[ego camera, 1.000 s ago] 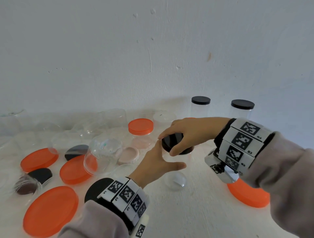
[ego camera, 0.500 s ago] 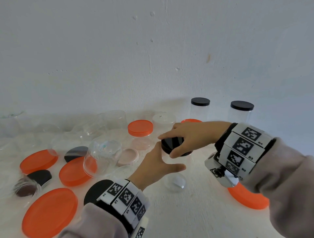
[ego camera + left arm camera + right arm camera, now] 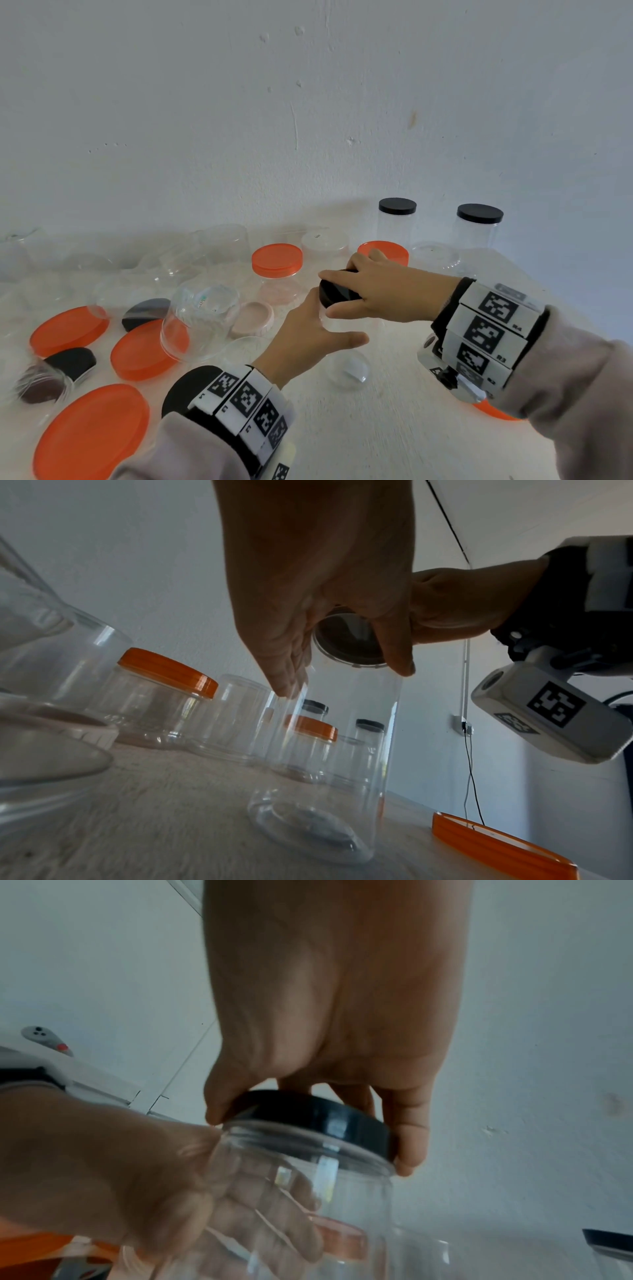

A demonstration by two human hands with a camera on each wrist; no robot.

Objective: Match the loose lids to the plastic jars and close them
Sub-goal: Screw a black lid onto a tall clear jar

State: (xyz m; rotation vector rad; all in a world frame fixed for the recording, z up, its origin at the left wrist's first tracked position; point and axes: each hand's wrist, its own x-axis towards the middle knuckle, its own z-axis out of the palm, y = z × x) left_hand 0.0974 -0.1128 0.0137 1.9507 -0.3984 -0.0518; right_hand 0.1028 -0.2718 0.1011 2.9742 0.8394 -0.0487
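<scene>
Left hand (image 3: 308, 339) is wrapped round the upper wall of a tall clear plastic cylinder jar (image 3: 329, 764), thumb on the near side and fingers (image 3: 260, 1213) showing through the far side; reads as a brace so the jar can't spin or tip. Right hand (image 3: 383, 291) comes in from above, thumb and fingertips (image 3: 411, 1139) curled over the rim of a round black screw lid (image 3: 315, 1121), pinching it. Lid sits on the jar mouth, looks slightly tilted in the right wrist view, so my guess is it's partway threaded, not seated; can't tell for sure. Jar base is down on the table (image 3: 394, 428), upright, in front of the person, between the two arms. Two black-lidded clear jars (image 3: 397, 222) stand closed at the back by the wall, two orange-lidded squat jars (image 3: 277, 270) nearer the middle, so part of the job looks done. Still loose on the left: flat orange plastic lids (image 3: 92, 431) of several sizes, small black lids (image 3: 72, 363), a pale pink lid (image 3: 253, 318) and several open clear jars (image 3: 202, 318), one lying tipped over an orange lid. Another orange lid (image 3: 496, 845) lies just right of the held jar, under the right wrist. Surface is pale, rough-looking wood or board; behind it a plain white wall (image 3: 308, 120) with small marks, a cable running down it in the left wrist view
</scene>
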